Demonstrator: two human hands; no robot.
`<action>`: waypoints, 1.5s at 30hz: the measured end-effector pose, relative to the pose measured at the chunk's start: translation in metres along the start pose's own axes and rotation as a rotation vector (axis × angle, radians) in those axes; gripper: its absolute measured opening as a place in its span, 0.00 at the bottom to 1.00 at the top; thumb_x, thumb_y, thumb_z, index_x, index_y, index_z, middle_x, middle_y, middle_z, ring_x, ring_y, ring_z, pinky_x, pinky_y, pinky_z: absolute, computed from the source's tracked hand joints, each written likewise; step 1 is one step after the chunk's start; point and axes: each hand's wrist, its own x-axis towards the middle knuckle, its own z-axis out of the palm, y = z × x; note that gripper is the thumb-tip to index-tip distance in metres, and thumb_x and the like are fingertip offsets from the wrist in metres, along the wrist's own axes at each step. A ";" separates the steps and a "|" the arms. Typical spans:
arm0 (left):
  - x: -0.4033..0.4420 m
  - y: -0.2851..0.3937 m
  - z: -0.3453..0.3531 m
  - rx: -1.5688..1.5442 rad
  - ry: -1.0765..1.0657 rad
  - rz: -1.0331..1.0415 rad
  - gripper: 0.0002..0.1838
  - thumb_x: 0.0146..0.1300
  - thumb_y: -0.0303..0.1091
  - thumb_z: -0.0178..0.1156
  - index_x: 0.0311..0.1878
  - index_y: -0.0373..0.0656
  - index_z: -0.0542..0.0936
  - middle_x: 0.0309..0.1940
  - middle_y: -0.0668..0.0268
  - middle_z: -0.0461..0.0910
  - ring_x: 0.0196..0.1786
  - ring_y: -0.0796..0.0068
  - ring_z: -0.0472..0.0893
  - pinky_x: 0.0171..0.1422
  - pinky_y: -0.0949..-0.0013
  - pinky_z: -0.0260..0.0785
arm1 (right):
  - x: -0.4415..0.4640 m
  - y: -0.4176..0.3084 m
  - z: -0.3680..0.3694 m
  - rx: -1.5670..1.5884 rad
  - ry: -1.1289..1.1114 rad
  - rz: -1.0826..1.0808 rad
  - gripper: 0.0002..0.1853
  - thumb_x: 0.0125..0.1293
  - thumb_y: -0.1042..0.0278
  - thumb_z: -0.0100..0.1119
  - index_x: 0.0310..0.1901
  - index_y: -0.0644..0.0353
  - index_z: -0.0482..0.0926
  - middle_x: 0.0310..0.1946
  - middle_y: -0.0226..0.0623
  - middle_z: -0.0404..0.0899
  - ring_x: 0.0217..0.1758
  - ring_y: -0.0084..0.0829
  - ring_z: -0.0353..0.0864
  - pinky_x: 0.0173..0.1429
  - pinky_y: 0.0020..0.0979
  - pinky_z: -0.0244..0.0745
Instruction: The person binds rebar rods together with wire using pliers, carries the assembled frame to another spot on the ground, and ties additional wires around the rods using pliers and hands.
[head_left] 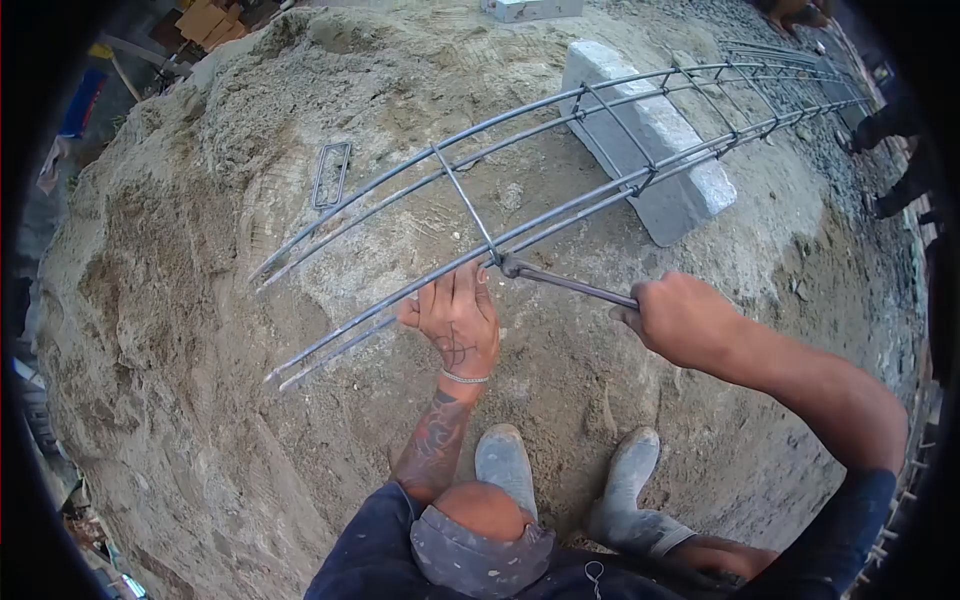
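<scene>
A long rebar cage (580, 212) of steel bars and square stirrups runs from the lower left to the upper right. My left hand (458, 318) is closed on its near bars, beside the corner of a stirrup (464, 204); its fingertips are partly hidden by the bar. My right hand (672, 318) grips the handles of long steel pincers (570, 285). The jaws of the pincers are at that same corner, just right of my left fingers. Whether a tie wire is in the jaws is too small to tell.
A concrete block (650, 140) stands under the cage. One loose stirrup (331, 175) lies on the sand beyond the bars. My boots (506, 465) are on the sand below my hands. Another person's legs (895, 150) show at the right edge, beside gravel.
</scene>
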 end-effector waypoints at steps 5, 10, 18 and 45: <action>0.003 -0.002 0.001 -0.019 0.042 -0.010 0.10 0.63 0.40 0.52 0.41 0.50 0.80 0.34 0.72 0.78 0.43 0.73 0.71 0.48 0.60 0.46 | -0.003 -0.004 -0.015 -0.172 0.047 -0.046 0.20 0.63 0.56 0.51 0.28 0.67 0.78 0.24 0.53 0.78 0.32 0.51 0.79 0.38 0.47 0.74; 0.005 -0.002 -0.003 -0.107 0.050 0.026 0.08 0.59 0.38 0.57 0.40 0.50 0.80 0.34 0.71 0.78 0.42 0.73 0.72 0.50 0.61 0.47 | -0.003 0.002 0.045 0.086 0.126 -0.015 0.23 0.65 0.51 0.49 0.27 0.66 0.76 0.20 0.50 0.76 0.23 0.47 0.76 0.29 0.42 0.71; 0.002 -0.008 -0.001 -0.144 0.020 0.038 0.08 0.57 0.34 0.58 0.40 0.47 0.80 0.34 0.70 0.78 0.41 0.72 0.73 0.49 0.61 0.49 | -0.008 -0.025 0.143 2.067 -0.774 0.049 0.19 0.68 0.49 0.47 0.31 0.60 0.67 0.17 0.28 0.65 0.14 0.19 0.65 0.18 0.25 0.61; 0.033 -0.036 -0.025 -0.357 -0.159 0.319 0.12 0.50 0.26 0.63 0.40 0.43 0.81 0.32 0.62 0.82 0.34 0.67 0.80 0.35 0.68 0.70 | 0.063 -0.075 0.108 1.450 0.446 -0.164 0.21 0.63 0.69 0.51 0.56 0.68 0.68 0.45 0.42 0.72 0.42 0.29 0.75 0.45 0.28 0.73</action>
